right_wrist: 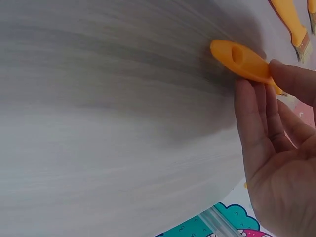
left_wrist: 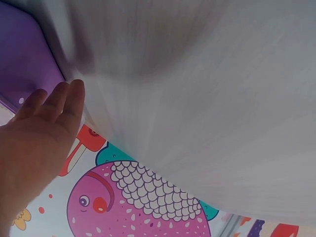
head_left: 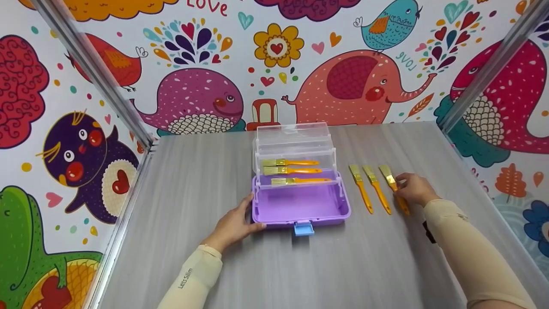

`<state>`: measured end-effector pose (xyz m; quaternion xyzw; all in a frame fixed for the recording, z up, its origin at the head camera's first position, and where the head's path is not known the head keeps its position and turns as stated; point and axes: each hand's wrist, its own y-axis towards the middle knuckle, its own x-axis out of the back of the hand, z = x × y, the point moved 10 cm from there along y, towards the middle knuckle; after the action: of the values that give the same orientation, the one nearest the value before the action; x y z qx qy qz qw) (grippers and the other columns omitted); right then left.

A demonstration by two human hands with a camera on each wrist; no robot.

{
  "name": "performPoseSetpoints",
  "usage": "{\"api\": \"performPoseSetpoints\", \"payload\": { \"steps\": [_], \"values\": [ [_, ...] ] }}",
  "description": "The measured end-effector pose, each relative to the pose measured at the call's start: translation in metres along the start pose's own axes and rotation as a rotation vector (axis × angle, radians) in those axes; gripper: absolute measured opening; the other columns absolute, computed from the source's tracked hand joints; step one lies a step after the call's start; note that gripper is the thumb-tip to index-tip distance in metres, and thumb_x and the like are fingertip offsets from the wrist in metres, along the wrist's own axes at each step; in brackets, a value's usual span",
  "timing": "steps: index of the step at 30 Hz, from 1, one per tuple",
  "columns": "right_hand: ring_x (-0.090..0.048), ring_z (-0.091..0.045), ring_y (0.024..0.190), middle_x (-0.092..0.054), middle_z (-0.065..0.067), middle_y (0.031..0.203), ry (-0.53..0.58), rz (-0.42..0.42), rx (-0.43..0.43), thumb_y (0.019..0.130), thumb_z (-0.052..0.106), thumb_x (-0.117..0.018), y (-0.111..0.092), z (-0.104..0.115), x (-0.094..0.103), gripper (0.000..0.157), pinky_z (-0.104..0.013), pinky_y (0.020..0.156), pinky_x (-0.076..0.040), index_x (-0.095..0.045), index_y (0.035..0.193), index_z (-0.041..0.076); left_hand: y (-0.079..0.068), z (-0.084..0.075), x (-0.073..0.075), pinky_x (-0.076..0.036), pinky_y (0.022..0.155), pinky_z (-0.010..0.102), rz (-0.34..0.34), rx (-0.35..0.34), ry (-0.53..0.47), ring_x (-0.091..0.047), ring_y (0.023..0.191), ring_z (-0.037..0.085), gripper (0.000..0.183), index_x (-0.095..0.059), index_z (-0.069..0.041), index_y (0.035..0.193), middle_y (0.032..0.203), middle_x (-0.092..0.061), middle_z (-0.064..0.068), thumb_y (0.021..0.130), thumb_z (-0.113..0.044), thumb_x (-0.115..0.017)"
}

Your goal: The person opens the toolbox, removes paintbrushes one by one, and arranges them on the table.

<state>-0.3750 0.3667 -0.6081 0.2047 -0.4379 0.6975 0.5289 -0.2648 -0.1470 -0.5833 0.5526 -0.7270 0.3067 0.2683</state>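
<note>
My right hand [head_left: 415, 189] pinches the orange handle of the rightmost paintbrush [head_left: 388, 177] between thumb and fingers; the handle's holed end [right_wrist: 242, 59] sticks out in the right wrist view. To its left, two similar paintbrushes lie on the table, a middle one [head_left: 377, 189] and a left one [head_left: 362, 189], bristles away from me. A purple toolbox [head_left: 274, 222] stands open at the center. My left hand [head_left: 233, 225] touches its front left corner, thumb at the front and fingers fairly straight along the side [left_wrist: 49, 106]. Three more paintbrushes [head_left: 300, 171] lie crosswise in the toolbox's raised clear trays.
The toolbox's clear lid [head_left: 291, 131] is tilted back toward the patterned wall [head_left: 266, 92]. A light blue latch [head_left: 304, 229] hangs from the box's front. Metal posts [head_left: 107, 86] stand at the corners of the grey wood-grain table [head_left: 266, 270].
</note>
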Motion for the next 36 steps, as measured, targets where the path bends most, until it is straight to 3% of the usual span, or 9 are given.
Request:
{"api": "performPoseSetpoints", "payload": {
  "steps": [7, 16, 26, 36],
  "values": [
    [-0.061, -0.037, 0.101, -0.057, -0.033, 0.127, -0.032, 0.000, 0.003, 0.093, 0.022, -0.067, -0.004, 0.005, 0.008, 0.057, -0.056, 0.094, -0.049, -0.049, 0.139, -0.005, 0.000, -0.001, 0.001, -0.040, 0.104, 0.055, 0.001, -0.003, -0.003, -0.049, 0.128, 0.044, 0.104, -0.027, -0.011, 0.158, 0.148, -0.046, 0.021, 0.079, -0.052, -0.081],
    [-0.058, -0.040, 0.107, -0.058, -0.029, 0.128, -0.054, -0.016, 0.037, 0.094, 0.026, -0.067, -0.005, 0.041, 0.025, 0.054, -0.058, 0.095, -0.048, -0.053, 0.139, -0.002, 0.000, -0.002, 0.000, -0.040, 0.103, 0.056, 0.000, -0.023, -0.015, -0.049, 0.128, 0.045, 0.101, -0.028, -0.008, 0.157, 0.149, -0.045, 0.022, 0.080, -0.046, -0.081],
    [-0.062, -0.033, 0.100, -0.066, -0.018, 0.119, -0.100, -0.054, 0.212, 0.096, 0.023, -0.066, -0.006, 0.120, 0.032, 0.037, -0.052, 0.090, -0.053, -0.063, 0.128, 0.006, 0.000, -0.002, 0.001, -0.040, 0.103, 0.056, -0.007, -0.031, -0.009, -0.050, 0.127, 0.045, 0.101, -0.028, -0.007, 0.157, 0.147, -0.047, 0.023, 0.080, -0.046, -0.081],
    [-0.066, -0.030, 0.095, -0.070, -0.013, 0.110, -0.135, -0.046, 0.375, 0.093, 0.014, -0.070, -0.009, 0.213, 0.007, 0.030, -0.047, 0.084, -0.057, -0.069, 0.121, 0.005, 0.000, -0.002, 0.001, -0.040, 0.103, 0.056, -0.010, -0.019, -0.004, -0.050, 0.127, 0.046, 0.101, -0.028, -0.009, 0.157, 0.146, -0.047, 0.024, 0.080, -0.046, -0.081]
  ]
}}
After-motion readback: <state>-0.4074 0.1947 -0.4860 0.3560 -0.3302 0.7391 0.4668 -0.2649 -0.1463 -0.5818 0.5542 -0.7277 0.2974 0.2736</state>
